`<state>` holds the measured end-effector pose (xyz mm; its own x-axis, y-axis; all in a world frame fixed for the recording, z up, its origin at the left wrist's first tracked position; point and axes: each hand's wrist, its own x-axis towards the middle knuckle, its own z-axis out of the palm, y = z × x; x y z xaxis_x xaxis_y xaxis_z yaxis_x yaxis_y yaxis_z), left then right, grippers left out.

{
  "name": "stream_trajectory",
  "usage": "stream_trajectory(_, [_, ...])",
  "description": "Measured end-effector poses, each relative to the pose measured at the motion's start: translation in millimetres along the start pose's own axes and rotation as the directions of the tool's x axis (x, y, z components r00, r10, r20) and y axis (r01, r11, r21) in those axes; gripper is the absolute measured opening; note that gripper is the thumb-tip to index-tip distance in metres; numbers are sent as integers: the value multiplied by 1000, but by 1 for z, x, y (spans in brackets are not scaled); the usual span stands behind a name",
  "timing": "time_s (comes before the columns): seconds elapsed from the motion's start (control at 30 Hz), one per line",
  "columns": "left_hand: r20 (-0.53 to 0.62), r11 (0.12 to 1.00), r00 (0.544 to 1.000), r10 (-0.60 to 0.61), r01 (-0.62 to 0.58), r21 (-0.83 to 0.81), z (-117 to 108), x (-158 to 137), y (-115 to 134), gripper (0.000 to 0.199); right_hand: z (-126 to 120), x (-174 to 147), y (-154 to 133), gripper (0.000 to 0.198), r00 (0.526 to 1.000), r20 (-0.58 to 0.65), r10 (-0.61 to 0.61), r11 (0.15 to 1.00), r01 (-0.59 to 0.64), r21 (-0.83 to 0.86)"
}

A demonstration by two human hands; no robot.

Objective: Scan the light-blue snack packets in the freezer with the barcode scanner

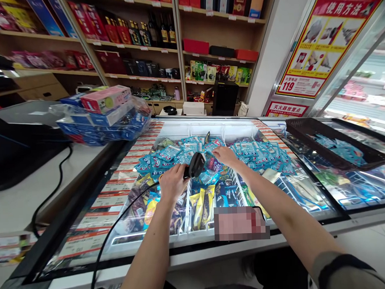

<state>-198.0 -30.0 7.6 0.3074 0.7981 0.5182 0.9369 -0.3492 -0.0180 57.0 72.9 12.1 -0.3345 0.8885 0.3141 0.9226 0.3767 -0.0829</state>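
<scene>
Left hand [172, 182] clenched on black handheld barcode scanner [195, 164]; right hand [225, 155] open, touching blue ice-cream packets [170, 153] mid-freezer. Risk: trailing black cable [119, 221] snags freezer's front edge [183, 241].

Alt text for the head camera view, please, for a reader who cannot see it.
Over an open chest freezer in a shop, the person's left hand grips a corded black barcode scanner while the right hand touches a heap of blue ice-cream packets. A black basket rests on the freezer glass at right; stocked shelves stand behind.
</scene>
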Motion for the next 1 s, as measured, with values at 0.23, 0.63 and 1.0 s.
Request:
stream_trajectory(0.23, [15,1000,1000,-5,5,-5,-2,-1,0,28,0,34,13,50,985,132,-110,993,104,50])
stream_trajectory(0.63, [26,1000,1000,5,-4,-8,-2,-2,-1,30,3,35,33,78,940,312,137,976,-182,122])
stream_trajectory(1.0, [-15,998,998,53,-53,-38,-2,-1,11,31,-12,-43,46,33,897,12,441,524,-268,808])
